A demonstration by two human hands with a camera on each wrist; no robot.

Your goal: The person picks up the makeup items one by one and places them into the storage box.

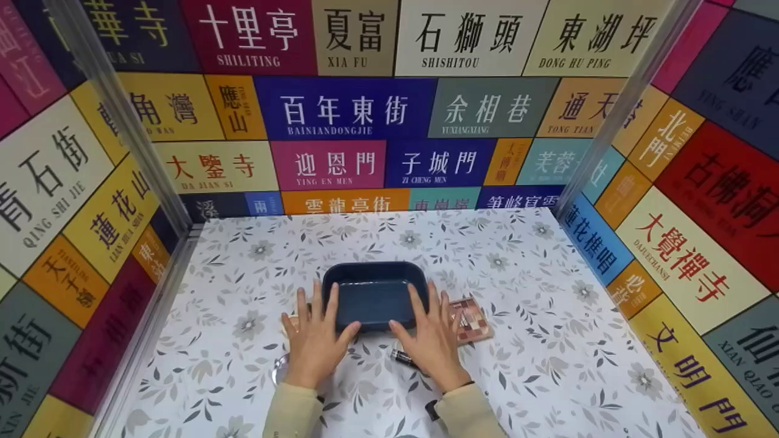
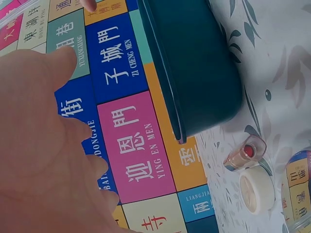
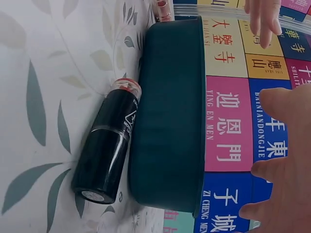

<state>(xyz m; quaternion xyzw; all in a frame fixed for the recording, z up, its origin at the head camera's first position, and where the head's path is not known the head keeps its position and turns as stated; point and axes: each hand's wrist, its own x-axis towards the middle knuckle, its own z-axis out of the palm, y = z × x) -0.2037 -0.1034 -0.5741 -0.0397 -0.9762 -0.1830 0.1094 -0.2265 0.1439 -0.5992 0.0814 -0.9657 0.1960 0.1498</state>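
A dark blue-green rectangular tub (image 1: 374, 301) stands upright on the table, with nothing visible inside. My left hand (image 1: 316, 344) hovers over its left side, fingers spread and fairly straight. Over the opposite side hangs my right hand (image 1: 433, 347), likewise spread. Both wrist views show a gap between the palms and the tub's rim. Beside the tub's near wall, below my right hand, lies a black cosmetic tube (image 3: 107, 145) with a clear end. In the left wrist view, a lipstick (image 2: 245, 153) with a red tip and a small round white pot (image 2: 257, 189) sit past the tub.
An eyeshadow palette (image 1: 471, 322) lies right of the tub, partly behind my right hand. A round mirror (image 2: 299, 189) reflecting the wall rests near my left wrist. Signboard-patterned panels (image 1: 359, 109) enclose the leaf-patterned tabletop (image 1: 548, 340) at the back and sides.
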